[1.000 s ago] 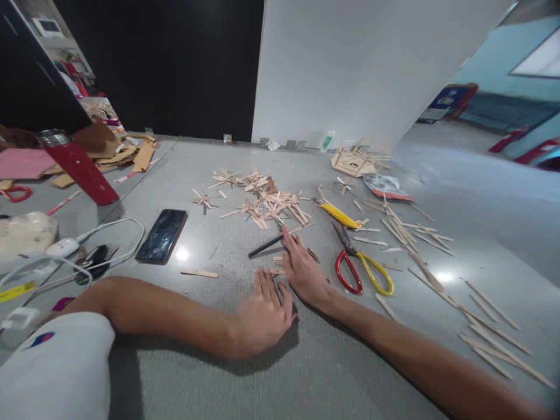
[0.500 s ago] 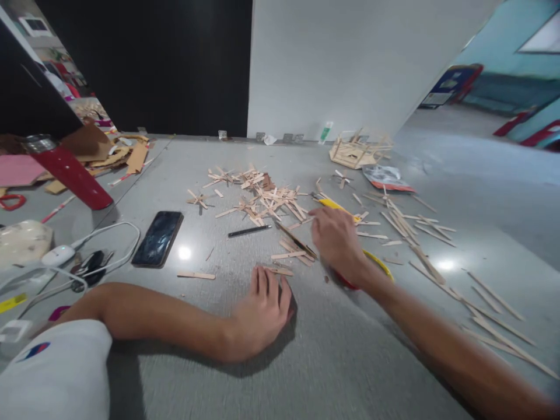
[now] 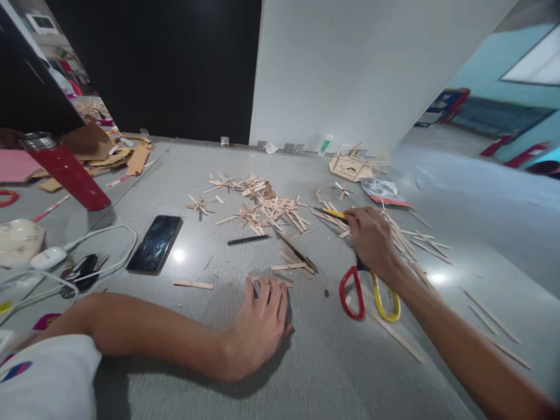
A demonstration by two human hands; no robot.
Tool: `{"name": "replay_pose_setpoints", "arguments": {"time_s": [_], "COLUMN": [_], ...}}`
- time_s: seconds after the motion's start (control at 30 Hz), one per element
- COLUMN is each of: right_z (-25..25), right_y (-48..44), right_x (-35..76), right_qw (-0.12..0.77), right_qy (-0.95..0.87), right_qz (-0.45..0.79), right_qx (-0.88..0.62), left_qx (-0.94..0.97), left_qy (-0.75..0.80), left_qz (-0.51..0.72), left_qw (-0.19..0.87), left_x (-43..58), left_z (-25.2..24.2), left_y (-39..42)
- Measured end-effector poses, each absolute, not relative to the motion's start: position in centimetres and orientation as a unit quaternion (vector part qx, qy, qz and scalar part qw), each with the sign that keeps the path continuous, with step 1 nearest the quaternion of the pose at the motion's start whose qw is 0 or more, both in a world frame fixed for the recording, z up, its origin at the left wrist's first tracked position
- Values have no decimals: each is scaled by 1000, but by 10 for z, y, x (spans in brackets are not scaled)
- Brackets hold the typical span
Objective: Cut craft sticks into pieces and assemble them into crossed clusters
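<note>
My right hand point(image 3: 371, 239) is closed over the end of a slim yellow-and-black utility knife point(image 3: 333, 213), which points left above some sticks. Under that hand and wrist lies a pair of scissors with one red and one yellow handle point(image 3: 352, 293); its blades are hidden. My left hand point(image 3: 265, 321) rests palm down on the grey table with fingers loosely spread, its fingertips at a short wooden stick point(image 3: 282, 283). Just beyond lie a few more sticks and a dark, narrow blade-like strip point(image 3: 297, 252). A black pen point(image 3: 249, 240) is farther back.
A heap of ice-cream sticks point(image 3: 275, 207) covers the middle back. A stick-built frame point(image 3: 354, 166) and a plastic packet point(image 3: 385, 192) stand behind my right hand. Long strips point(image 3: 492, 315) are scattered rightward. At left are a phone point(image 3: 155, 244), red bottle point(image 3: 72, 175) and white cable point(image 3: 125, 227).
My right hand has moved right and taken hold of the utility knife's end. The scissors' handles have come into fuller view. My left hand stays on the table.
</note>
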State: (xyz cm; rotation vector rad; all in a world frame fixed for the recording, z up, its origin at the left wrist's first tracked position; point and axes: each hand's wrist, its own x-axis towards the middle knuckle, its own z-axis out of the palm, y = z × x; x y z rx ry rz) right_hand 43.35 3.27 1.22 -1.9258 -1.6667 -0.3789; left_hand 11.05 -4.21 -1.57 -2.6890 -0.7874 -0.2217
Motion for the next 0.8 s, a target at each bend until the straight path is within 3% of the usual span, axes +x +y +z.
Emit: {"name": "replay_pose_setpoints", "arguments": {"time_s": [0.3,0.4,0.6,0.8], "right_z": [69,80,56,24], "right_y": [-7,-20,-25,-12], "right_x": [397,381,355,360], "right_qw": [482,489,428,578], "right_qy": [-517,-528,-619,-543], "right_qz": [-167,-183,-193,-85], "right_qx": [-687,-670,-629,-603], "left_qx": [-952,-953,-959,-956], "left_qy": [-280,-280,-268,-282], "left_qz": [-59,-63,-79,-71], "left_qw": [109,92,57,45], "left_x": [112,111,109,111], "left_z": [-21,-21,-19,-28], "left_y": [-41,-40,-37,-40]}}
